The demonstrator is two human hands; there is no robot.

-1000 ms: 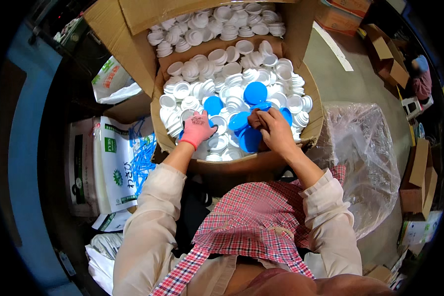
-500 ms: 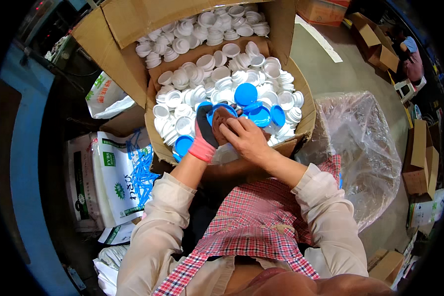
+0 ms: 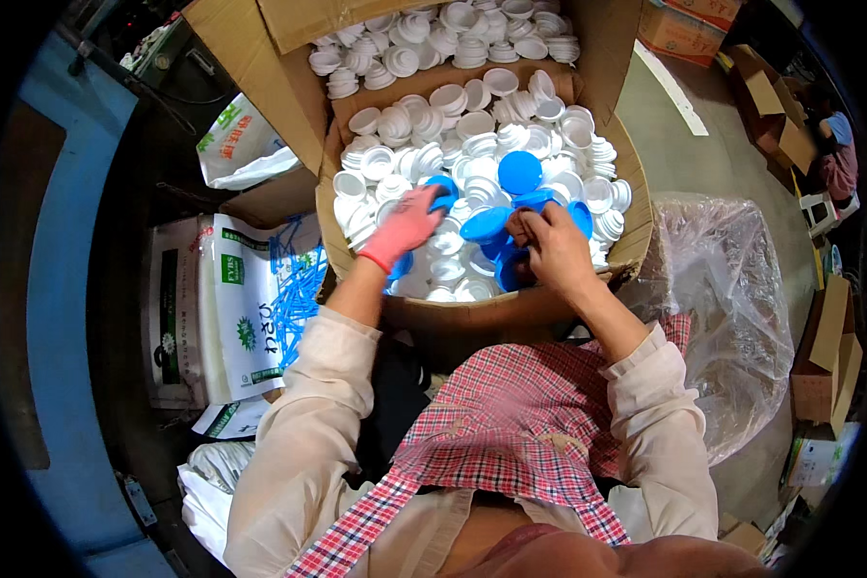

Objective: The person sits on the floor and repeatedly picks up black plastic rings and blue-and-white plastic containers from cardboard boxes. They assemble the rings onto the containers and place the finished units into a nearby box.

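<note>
My left hand, in a pink glove, reaches over the pile of white caps in a cardboard box. Its fingers close on the edge of a blue lid. My bare right hand is closed on a crumpled brown cloth, low at the box's near right side. Beside it lie several blue lids, among them a tilted one and a round one farther back. The right fingertips are partly hidden by the cloth.
The box's cardboard wall surrounds the caps. A clear plastic bag stands to the right. At left, blue strips lie on a white printed sack. Another person sits at the far right near open cartons.
My hands have come apart. The left has moved off the cloth to a blue lid; the right has shifted right, keeping the cloth. The whole view has shifted slightly.
</note>
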